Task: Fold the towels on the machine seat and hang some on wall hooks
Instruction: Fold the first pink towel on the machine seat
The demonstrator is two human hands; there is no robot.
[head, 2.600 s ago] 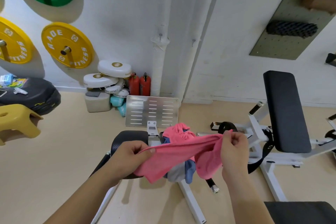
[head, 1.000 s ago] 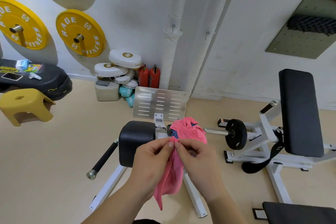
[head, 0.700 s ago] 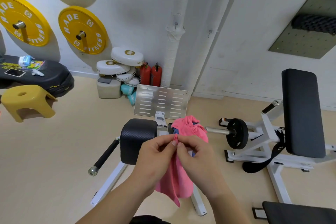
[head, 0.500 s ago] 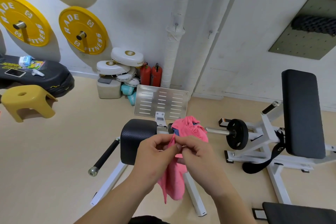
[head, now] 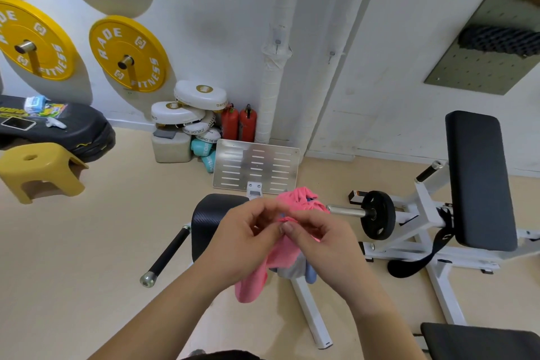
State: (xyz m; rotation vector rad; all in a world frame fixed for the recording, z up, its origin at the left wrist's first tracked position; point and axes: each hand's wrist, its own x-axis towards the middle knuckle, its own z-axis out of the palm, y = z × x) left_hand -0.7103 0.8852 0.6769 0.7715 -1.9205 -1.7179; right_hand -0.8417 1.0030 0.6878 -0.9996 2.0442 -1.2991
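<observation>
Gathered closer, left hand [head: 248,240] and right hand [head: 318,240] pinch pink towel [head: 271,266] together.

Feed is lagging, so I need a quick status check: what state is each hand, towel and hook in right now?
Left hand: shut, pinching the pink towel.
Right hand: shut, pinching the same edge.
Pink towel: held up, doubled over, hanging below both hands.
Towel pile: heaped unfolded on the machine.
Black pad: bare.
Wall hooks: both bare, nothing hung.
</observation>
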